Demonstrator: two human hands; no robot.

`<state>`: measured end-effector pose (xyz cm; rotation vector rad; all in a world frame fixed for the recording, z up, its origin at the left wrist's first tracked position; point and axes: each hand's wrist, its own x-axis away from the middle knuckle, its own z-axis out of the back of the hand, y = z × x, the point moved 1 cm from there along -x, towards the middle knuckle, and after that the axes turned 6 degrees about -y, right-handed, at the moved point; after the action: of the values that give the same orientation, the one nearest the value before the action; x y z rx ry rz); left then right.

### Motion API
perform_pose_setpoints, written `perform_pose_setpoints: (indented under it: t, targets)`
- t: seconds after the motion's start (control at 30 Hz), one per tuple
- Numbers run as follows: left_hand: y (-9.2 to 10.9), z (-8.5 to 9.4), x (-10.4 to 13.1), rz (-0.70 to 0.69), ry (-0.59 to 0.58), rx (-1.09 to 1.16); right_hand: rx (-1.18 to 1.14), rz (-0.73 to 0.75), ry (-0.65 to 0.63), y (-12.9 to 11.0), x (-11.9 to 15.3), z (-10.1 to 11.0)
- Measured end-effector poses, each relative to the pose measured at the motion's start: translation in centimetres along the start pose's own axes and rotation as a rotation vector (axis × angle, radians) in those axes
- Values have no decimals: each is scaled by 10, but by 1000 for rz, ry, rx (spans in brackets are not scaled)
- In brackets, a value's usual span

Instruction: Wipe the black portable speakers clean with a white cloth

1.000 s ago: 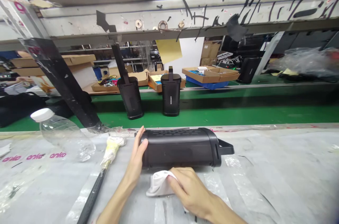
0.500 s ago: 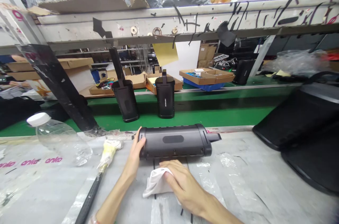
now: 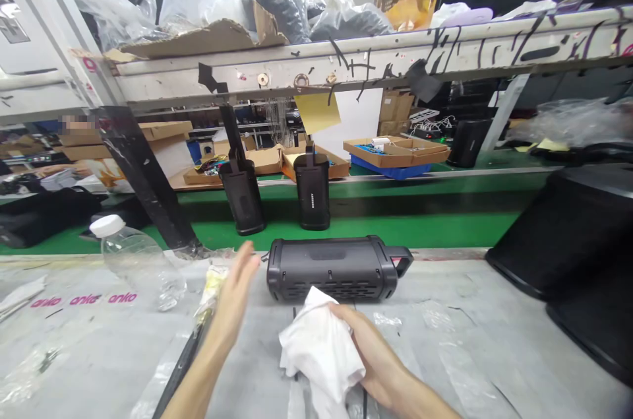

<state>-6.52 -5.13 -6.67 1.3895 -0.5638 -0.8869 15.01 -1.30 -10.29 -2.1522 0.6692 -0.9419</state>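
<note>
A black portable speaker (image 3: 326, 267) with a handle at its right end lies on its side across the covered bench, its slotted grille turned partly toward me. My left hand (image 3: 236, 287) is off the speaker's left end, fingers stretched out and holding nothing. In front of the speaker, my right hand (image 3: 368, 346) grips a crumpled white cloth (image 3: 324, 346), which hangs open below the fingers. The cloth's top corner overlaps the speaker's lower edge in view; whether they touch, I cannot tell.
Two upright black speakers (image 3: 312, 198) stand on the green surface behind. To the left are a clear plastic bottle (image 3: 136, 254) and a black stick with a yellowish wrapped end (image 3: 212, 284). Large black speakers (image 3: 568, 241) stand at right. A shelf beam (image 3: 277, 76) crosses overhead.
My left hand has let go of the speaker and moved left. The speaker has rolled, showing more grille and handle. The cloth in my right hand is lifted and spread wider.
</note>
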Motion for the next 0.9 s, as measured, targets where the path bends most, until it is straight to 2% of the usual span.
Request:
perform_pose_setpoints:
  t: [0.03, 0.07, 0.1, 0.13, 0.17, 0.23, 0.27, 0.3, 0.37, 0.47, 0.53, 0.6, 0.7, 0.77, 0.9]
  targets:
    - [6, 16, 2, -41, 120, -33, -96, -35, -50, -1, 1, -2]
    - [11, 36, 2, -136, 323, -85, -185, -63, -104, -2, 3, -4]
    - [14, 58, 1, -271, 611, -239, -257, -80, -152, -4, 6, -7]
    - [13, 79, -3, -326, 802, -364, -301, -86, -187, -5, 8, -9]
    - [10, 99, -9, -296, 880, -437, -316, -83, -207, -6, 11, -12]
    - [-2, 132, -26, -108, 787, -402, -346, -79, -221, -8, 15, -16]
    - [-8, 143, -34, -74, 648, -420, -371, -71, -229, -9, 16, -17]
    - [-13, 151, -41, -49, 577, -422, -395, -60, -237, -10, 18, -18]
    - [-17, 156, -47, -95, 481, -466, -431, -36, -257, -12, 19, -19]
    - [-12, 145, -40, -313, 381, -631, -452, -12, -301, -15, 21, -18]
    - [-5, 131, -27, -488, 237, -798, -454, -22, -345, -16, 22, -18]
    - [3, 116, -11, -726, 94, -1042, -453, -38, -379, -14, 24, -20]
    - [13, 97, 11, -1098, -19, -1386, -448, -62, -411, -10, 28, -24]
    - [21, 89, 20, -1220, -58, -1480, -432, -78, -425, -7, 30, -27]
    - [35, 82, 26, -1368, -98, -1550, -400, -87, -430, -4, 31, -28]
